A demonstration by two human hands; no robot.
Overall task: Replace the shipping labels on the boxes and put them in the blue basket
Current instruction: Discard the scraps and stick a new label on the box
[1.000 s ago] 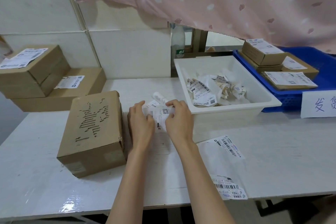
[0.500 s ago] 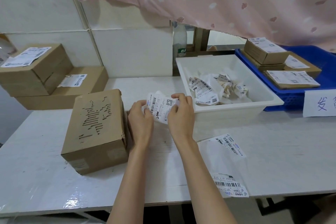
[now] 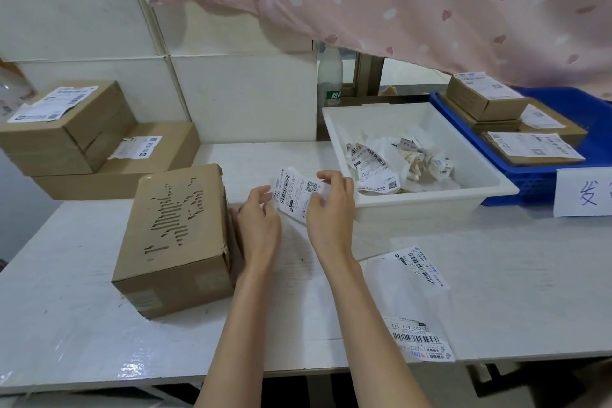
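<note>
Right hand (image 3: 331, 212) pinches a peeled label (image 3: 295, 193) at its right edge, fingers curled. Left hand (image 3: 259, 228) loosely spread at the label's left edge; grip there unclear. Stripped box (image 3: 178, 235) just left of the left hand, on a white table (image 3: 513, 275). White tray (image 3: 430, 199) of crumpled labels right of the right hand; blue basket (image 3: 536, 182) beyond holds three boxes. Two boxes stacked far left. Tiled wall, pink curtain (image 3: 397, 0).

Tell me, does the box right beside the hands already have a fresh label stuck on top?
No, the box top shows only torn residue and no label.
</note>
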